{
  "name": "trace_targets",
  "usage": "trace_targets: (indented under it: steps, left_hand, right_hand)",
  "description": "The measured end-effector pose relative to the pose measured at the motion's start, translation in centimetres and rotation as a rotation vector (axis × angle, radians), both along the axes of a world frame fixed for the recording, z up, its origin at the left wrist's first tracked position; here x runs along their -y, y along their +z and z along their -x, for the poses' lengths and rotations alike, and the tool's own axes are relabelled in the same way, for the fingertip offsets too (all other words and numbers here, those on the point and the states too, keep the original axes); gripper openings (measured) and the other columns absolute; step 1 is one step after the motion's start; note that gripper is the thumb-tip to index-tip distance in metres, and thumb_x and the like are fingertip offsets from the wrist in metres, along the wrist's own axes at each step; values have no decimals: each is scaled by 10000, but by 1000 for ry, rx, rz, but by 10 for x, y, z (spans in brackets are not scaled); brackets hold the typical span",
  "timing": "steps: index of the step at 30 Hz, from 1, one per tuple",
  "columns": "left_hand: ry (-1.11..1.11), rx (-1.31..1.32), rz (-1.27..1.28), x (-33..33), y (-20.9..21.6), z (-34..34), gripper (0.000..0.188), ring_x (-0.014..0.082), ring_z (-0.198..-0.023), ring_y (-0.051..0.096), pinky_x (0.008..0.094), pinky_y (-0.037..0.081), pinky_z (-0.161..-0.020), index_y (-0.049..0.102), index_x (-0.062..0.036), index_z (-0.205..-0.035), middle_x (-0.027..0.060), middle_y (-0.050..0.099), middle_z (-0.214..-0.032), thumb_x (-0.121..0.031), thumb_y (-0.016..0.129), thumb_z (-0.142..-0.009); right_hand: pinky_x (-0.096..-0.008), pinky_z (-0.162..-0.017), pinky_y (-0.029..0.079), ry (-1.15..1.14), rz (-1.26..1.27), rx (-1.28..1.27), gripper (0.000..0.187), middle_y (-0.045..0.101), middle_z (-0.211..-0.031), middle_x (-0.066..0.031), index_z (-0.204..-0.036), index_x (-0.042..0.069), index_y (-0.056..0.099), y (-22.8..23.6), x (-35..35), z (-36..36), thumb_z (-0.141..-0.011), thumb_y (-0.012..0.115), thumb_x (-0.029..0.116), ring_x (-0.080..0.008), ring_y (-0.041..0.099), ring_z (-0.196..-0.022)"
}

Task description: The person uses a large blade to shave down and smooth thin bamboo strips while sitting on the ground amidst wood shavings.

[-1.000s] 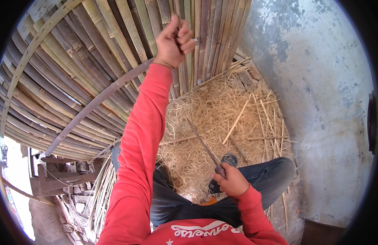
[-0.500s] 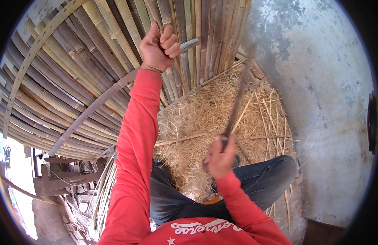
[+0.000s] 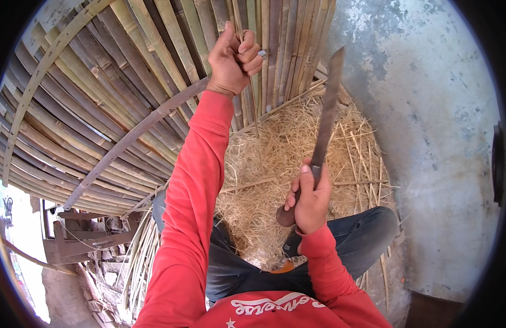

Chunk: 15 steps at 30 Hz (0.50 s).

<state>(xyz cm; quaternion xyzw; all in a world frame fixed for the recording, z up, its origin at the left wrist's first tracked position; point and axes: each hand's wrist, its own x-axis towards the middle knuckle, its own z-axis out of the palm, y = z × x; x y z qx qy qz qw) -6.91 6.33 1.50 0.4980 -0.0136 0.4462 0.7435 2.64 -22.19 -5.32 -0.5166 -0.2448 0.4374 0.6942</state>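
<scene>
My left hand [image 3: 231, 61], raised in front of the bamboo wall, is closed round a thin bamboo strip [image 3: 254, 106]. The strip's upper part rises above my fist, and its lower end hangs over the shavings. To the right and lower, my right hand [image 3: 313, 199] is wrapped round the dark handle of a machete [image 3: 327, 109]. Its long brown-grey blade points up and away from me, apart from the strip. The handle's rounded end shows below my fingers.
A wall of split bamboo slats [image 3: 122, 71] curves round the left and front. Pale bamboo shavings [image 3: 296, 131] cover the floor, with loose strips [image 3: 362, 158] at the right. A worn bluish plaster wall [image 3: 427, 136] closes the right side. More strips [image 3: 139, 254] lie at lower left.
My left hand has shifted right with the strip. My right hand has moved up and slightly right, and the machete, blurred before, now shows sharply with its blade raised.
</scene>
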Motion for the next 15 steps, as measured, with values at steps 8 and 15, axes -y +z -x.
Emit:
trace_targets:
  steps: [8, 15]
  left_hand:
    - [81, -45, 8, 14, 0, -25, 567, 95, -495, 151, 285, 141, -467, 338, -177, -696, -74, 193, -588, -610, 372, -1060]
    - [97, -55, -5, 10, 0, -29, 555, 98, -509, 154, 290, 155, -473, 342, -174, -708, -65, 210, -603, -594, 398, -1067]
  right_hand:
    - [-301, -392, 423, 410, 533, -114, 214, 537, -683, -33, -1096, 52, 537, -90, 30, 14, -1020, 631, 228, -122, 502, -448]
    - [-280, -360, 401, 243, 358, -27, 195, 520, -646, -28, -1093, 31, 523, -75, 40, 3, -1039, 597, 203, -113, 487, -410]
